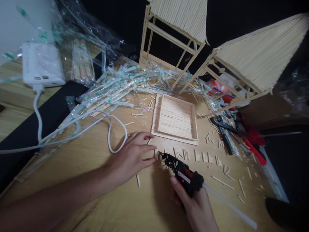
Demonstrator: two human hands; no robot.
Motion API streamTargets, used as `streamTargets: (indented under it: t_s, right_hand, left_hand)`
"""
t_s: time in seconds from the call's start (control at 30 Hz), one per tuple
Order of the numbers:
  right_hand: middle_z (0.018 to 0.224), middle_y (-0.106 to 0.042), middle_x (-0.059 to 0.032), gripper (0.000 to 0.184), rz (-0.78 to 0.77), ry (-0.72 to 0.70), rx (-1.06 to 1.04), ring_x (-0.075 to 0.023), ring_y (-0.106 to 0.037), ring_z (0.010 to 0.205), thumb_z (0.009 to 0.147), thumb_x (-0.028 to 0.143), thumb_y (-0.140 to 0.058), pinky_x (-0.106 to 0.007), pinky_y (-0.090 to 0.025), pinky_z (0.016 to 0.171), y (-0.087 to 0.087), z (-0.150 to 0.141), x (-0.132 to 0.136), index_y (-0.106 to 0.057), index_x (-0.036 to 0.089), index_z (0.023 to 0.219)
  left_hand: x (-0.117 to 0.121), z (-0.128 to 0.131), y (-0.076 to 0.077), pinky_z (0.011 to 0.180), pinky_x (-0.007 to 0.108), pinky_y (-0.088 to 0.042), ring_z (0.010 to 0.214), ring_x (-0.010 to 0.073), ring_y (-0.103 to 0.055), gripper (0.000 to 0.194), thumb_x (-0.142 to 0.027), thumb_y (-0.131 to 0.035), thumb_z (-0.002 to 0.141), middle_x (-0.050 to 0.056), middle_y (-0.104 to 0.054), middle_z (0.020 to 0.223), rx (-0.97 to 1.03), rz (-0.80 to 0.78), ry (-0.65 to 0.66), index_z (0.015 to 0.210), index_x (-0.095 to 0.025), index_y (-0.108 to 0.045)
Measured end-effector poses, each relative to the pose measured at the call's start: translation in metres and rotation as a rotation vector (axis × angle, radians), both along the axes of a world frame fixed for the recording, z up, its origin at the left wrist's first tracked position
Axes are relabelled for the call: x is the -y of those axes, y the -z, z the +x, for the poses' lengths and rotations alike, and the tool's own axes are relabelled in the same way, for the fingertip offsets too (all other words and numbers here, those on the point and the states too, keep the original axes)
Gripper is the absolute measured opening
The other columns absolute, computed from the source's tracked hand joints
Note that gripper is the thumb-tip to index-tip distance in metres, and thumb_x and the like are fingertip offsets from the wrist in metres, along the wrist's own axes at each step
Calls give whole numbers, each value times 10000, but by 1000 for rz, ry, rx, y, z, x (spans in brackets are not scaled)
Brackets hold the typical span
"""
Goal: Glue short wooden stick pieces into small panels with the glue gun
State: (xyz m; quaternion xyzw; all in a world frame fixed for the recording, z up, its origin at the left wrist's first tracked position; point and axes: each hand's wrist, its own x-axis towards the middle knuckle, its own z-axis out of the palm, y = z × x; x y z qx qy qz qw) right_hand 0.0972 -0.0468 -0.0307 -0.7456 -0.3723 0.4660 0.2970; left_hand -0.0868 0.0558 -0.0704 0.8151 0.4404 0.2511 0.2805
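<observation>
My right hand (193,203) grips a black hot glue gun (183,172) with a clear glue stick (229,206) sticking out of its back. Its nozzle points left at a small cut wooden piece (157,155) on the table. My left hand (131,154) lies flat with the fingers stretched out, the fingertips touching that piece. Just beyond stands a square tray of wooden sticks (176,119). A row of short cut stick pieces (200,157) lies in front of the tray.
Two stick-built roof frames (256,58) stand at the back and right. Plastic wrappers and chopsticks (116,87) pile up behind the tray. A white power strip (41,64) and its cable (72,129) lie at left. Black and red pliers (227,135) lie at right.
</observation>
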Motion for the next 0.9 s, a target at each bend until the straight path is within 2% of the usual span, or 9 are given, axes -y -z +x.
streamTargets:
  t_s: [0.17, 0.33, 0.47, 0.57, 0.73, 0.9]
  right_hand:
    - [506, -512, 12, 357, 2, -8, 10, -114, -452, 463, 765, 520, -633, -209, -340, 417, 2, 2, 1, -591, 177, 676]
    - [509, -526, 1, 384, -46, -79, 6, -115, -459, 468, 771, 532, -622, -210, -341, 423, 3, 5, 2, -571, 175, 640]
    - [491, -508, 8, 413, -45, -33, 42, -108, -437, 457, 770, 559, -608, -213, -318, 424, 1, 3, 4, -568, 171, 636]
    - [486, -517, 4, 428, -58, -49, 56, -108, -439, 451, 778, 570, -592, -215, -305, 424, 1, 4, 6, -569, 166, 640]
    - [484, -534, -3, 416, -56, -93, 37, -116, -463, 445, 781, 567, -591, -211, -329, 412, 4, 9, 8, -573, 172, 655]
    - [461, -530, 2, 426, -67, -47, 61, -115, -461, 426, 760, 586, -598, -209, -343, 401, -3, 5, 9, -591, 174, 649]
  left_hand:
    - [0, 0, 1, 956, 423, -377, 1120, 236, -487, 224, -337, -683, 772, 38, -540, 1224, 8, 1, 5, 983, -266, -702]
    - [0, 1, 1, 957, 411, -376, 1116, 230, -487, 221, -333, -679, 776, 38, -538, 1226, 8, -2, 3, 984, -261, -703]
    - [0, 1, 1, 962, 393, -370, 1121, 223, -485, 233, -332, -693, 766, 36, -538, 1221, 15, 5, 0, 987, -260, -704]
    - [0, 0, 1, 963, 379, -365, 1124, 214, -487, 223, -316, -698, 764, 31, -540, 1218, 15, 7, -7, 980, -261, -705]
    - [0, 0, 1, 952, 385, -373, 1113, 219, -492, 230, -340, -700, 760, 33, -538, 1220, 6, 15, -1, 976, -260, -706]
    - [0, 1, 0, 961, 396, -372, 1124, 223, -489, 231, -341, -694, 767, 32, -537, 1227, -1, 16, -4, 983, -260, -705]
